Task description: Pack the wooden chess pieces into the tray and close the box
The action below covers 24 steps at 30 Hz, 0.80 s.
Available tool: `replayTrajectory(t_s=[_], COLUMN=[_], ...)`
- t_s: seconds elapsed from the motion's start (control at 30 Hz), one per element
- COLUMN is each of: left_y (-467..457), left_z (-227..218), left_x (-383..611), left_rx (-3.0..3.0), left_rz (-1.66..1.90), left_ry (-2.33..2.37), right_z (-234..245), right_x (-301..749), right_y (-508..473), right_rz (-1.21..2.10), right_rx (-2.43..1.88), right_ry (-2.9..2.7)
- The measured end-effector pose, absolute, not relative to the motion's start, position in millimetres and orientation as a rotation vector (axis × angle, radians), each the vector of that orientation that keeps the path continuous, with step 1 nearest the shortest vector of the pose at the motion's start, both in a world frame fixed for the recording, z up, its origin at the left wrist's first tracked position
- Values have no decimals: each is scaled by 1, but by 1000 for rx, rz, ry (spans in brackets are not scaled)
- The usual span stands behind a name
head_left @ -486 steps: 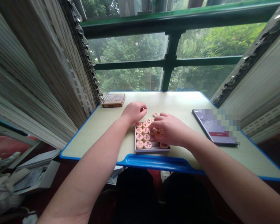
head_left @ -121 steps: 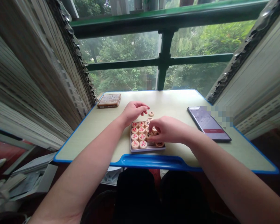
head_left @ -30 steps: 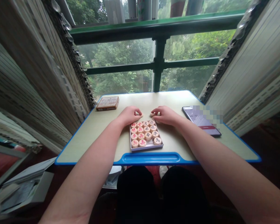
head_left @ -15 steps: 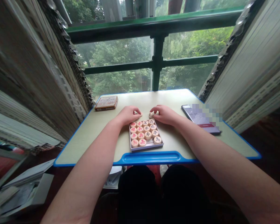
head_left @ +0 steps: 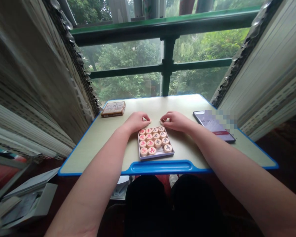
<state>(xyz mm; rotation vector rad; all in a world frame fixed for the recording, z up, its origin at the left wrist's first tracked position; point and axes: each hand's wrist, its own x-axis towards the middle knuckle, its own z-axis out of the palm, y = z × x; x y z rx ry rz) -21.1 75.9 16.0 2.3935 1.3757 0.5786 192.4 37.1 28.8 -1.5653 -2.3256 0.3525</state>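
Just behind a shallow white box (head_left: 157, 157), my left hand (head_left: 138, 120) rests low over the table with thumb and fingers pinched. A pale edge shows at its fingertips, too small to make out. Across from it, my right hand (head_left: 175, 120) is closed in a pinch on a pale wooden xiangqi piece (head_left: 161, 122) at table height. Rows of round xiangqi pieces (head_left: 150, 143) fill most of the box, red characters on the left and black ones mainly on the right. Bare box floor shows in the front row, beside the black-marked piece (head_left: 168, 148).
A brown printed box (head_left: 113, 109) lies at the table's back left. On the right is a phone (head_left: 214, 126), partly blurred out. The table (head_left: 93, 148) has a blue rim and a blue front groove (head_left: 161, 167). Curtains and a green-railed window surround it.
My right hand's fingers have closed in lower around the piece, so less of it shows. My left hand keeps nearly the same pose. The whole view has shifted slightly.
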Motion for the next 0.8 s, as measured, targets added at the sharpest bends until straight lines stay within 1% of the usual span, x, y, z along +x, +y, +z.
replayTrajectory(t_s=[0.23, 0.37, 0.47, 0.6, 0.8], left_y=[73, 72, 74, 76, 77], left_z=[20, 20, 19, 19, 18], left_x=[-19, -20, -21, -21, -19], left_rx=[2430, 2444, 2464, 2454, 2433], left_rz=[578, 577, 568, 564, 576], left_ry=[1399, 1403, 1393, 1390, 1367], right_z=[33, 41, 52, 66, 70], right_x=[196, 194, 188, 175, 163], right_y=[36, 28, 13, -13, -31], right_rz=[283, 138, 110, 282, 232], right_rx=[-1726, -1785, -1580, -1211, -1205], right_ry=[-2307, -2253, -2288, -2564, -2706])
